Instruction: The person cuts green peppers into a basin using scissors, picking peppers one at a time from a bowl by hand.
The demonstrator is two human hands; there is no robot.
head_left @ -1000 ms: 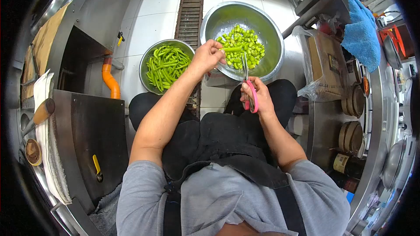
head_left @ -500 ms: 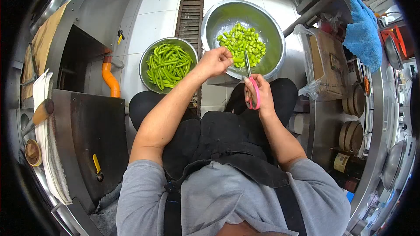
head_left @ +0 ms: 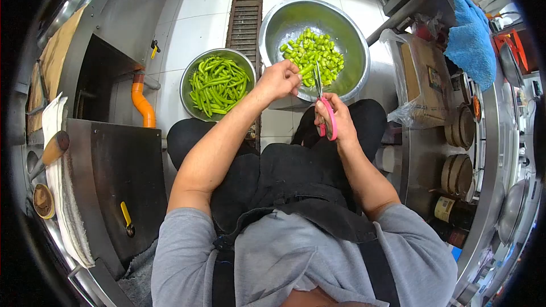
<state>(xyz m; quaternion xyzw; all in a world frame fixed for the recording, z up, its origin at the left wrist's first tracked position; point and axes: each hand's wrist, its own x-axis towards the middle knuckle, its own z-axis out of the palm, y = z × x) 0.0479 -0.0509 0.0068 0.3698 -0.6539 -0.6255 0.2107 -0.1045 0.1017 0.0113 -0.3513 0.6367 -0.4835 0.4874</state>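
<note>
Both hands are busy down in the middle of my view! The left hand (head_left: 280, 79) has a green pepper (head_left: 307, 70) pinched in its fingertips, right above the near left rim of the large steel bowl (head_left: 277, 27), and the pepper points right, over the bowl. The right hand (head_left: 336, 120) is wrapped around the pink-handled scissors (head_left: 319, 84), fingers curled at the loops, blades aimed at the far side. Those blades rise right beside the pepper's tip, and from here I can't tell whether they touch it.

Down inside that large bowl I see a loose heap of cut pieces (head_left: 323, 51), short and bright green, gathered around the middle with bare steel to the far side. Over to the left sits the small steel bowl (head_left: 183, 89), loaded with long whole peppers (head_left: 219, 84) lying every which way. Between the two bowls I pick out a floor grate (head_left: 245, 20) running off to the far end, with pale tiles (head_left: 200, 14) on either side.

Out on the left, an orange pipe (head_left: 143, 102) bends down beside the steel counter. Out on the right, I've got a blue towel (head_left: 471, 45) hanging, and a cardboard box (head_left: 429, 82) in clear plastic just nearer than it.
</note>
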